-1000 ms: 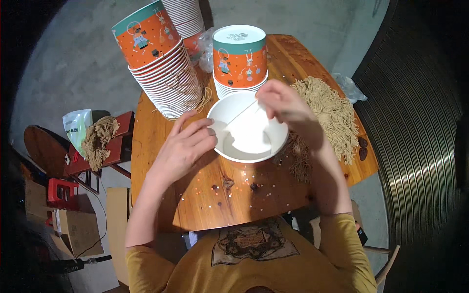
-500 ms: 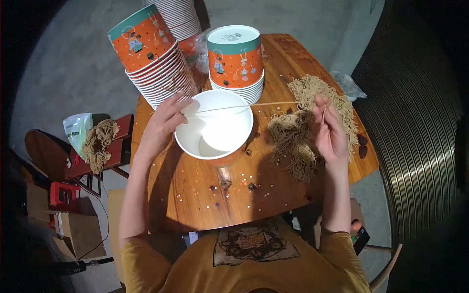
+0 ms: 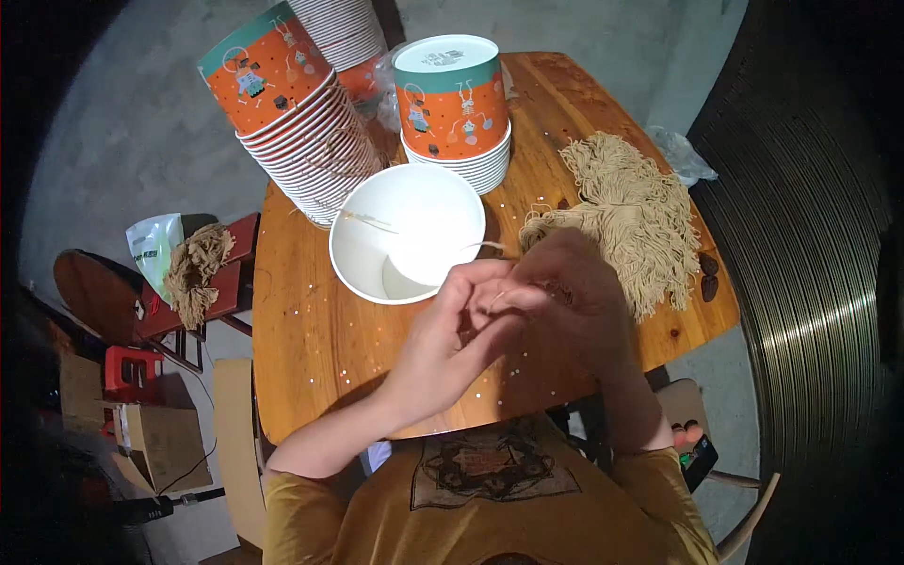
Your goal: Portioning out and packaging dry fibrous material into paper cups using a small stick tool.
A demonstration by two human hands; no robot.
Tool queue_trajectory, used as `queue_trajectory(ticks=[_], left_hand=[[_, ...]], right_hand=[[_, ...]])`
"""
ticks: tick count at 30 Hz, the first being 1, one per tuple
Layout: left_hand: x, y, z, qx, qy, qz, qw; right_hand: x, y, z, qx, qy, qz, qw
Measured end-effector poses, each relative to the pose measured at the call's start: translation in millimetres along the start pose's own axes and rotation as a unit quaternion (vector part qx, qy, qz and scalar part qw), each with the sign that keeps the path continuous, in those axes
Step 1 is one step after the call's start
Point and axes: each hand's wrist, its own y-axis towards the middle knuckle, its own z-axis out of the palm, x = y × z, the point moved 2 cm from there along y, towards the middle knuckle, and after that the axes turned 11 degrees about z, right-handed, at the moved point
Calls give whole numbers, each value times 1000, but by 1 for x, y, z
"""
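A: Which way are we finding the cord pointing?

B: We are seeing a thin beige cord (image 3: 490, 244) at the near right of the white tub (image 3: 435, 231). Its free end is pointing left, toward the tub, and its short visible length is lying roughly crosswise in a slight arch. A second strand (image 3: 372, 222) is slanting across the tub's left inner wall, down to the right; whether the two are forming one length, we cannot tell. The tub's mouth is facing upward and toward the wearer.

A: And the hands?

B: We are noting both just beyond the tub's near right rim, fingertips together. The left hand (image 3: 460, 330) is curling thumb and fingers around the cord; its forearm is slanting below the tub. The right hand (image 3: 586, 306) is bending over from the right, also grasping the cord, its fingertips partly in shadow.

A: What is crowding the tub?

B: A leaning stack of tubs (image 3: 306, 141) is standing behind it to the left, and an upside-down stack (image 3: 452, 113) directly behind. To its right, a bundle of beige cords (image 3: 636, 217) is spreading over the wooden table (image 3: 320, 330), the right hand hiding part of it. Farther right, two dark brown pieces (image 3: 708, 275) are lying beside the bundle.
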Motion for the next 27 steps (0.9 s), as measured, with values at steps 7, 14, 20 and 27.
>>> queue_trajectory(ticks=[7,14,20,27], left_hand=[[26,-17,-9,109,39,-191,975],[25,-26,-14,124,267,-212,932],[9,-13,-5,195,493,-79,844],[7,-10,-6,201,587,29,784]], right_hand=[[-21,-16,-4,-25,-8,64,998],[-47,-26,-2,-77,-82,32,993],[-28,-32,10,61,-16,-35,997],[-43,-42,14,168,-17,96,981]])
